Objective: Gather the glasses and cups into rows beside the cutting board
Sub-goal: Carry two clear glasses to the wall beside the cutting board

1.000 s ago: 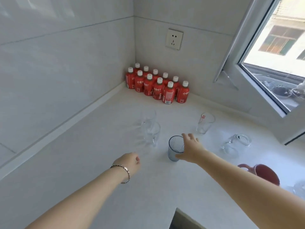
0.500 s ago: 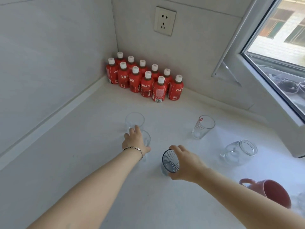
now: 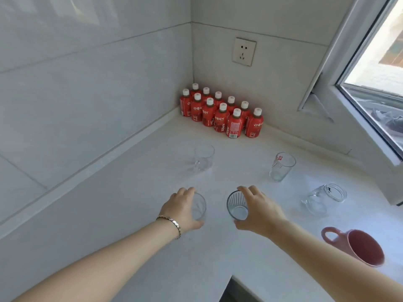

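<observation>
My left hand grips a clear glass from its left side on the white counter. Just to the right, my right hand is wrapped around a blue-grey ribbed glass. Both glasses stand upright, close together. Farther back stands a clear glass with a handle. A clear glass with red print stands at the back right. A clear glass mug and a pink mug sit to the right. No cutting board is in view.
Several red bottles with white caps fill the back corner under a wall socket. An open window is on the right. The counter has a cut-out edge at the bottom.
My left hand has closed on the nearer clear glass and brought it toward me, away from the handled glass. My right hand has kept hold of the ribbed glass.
</observation>
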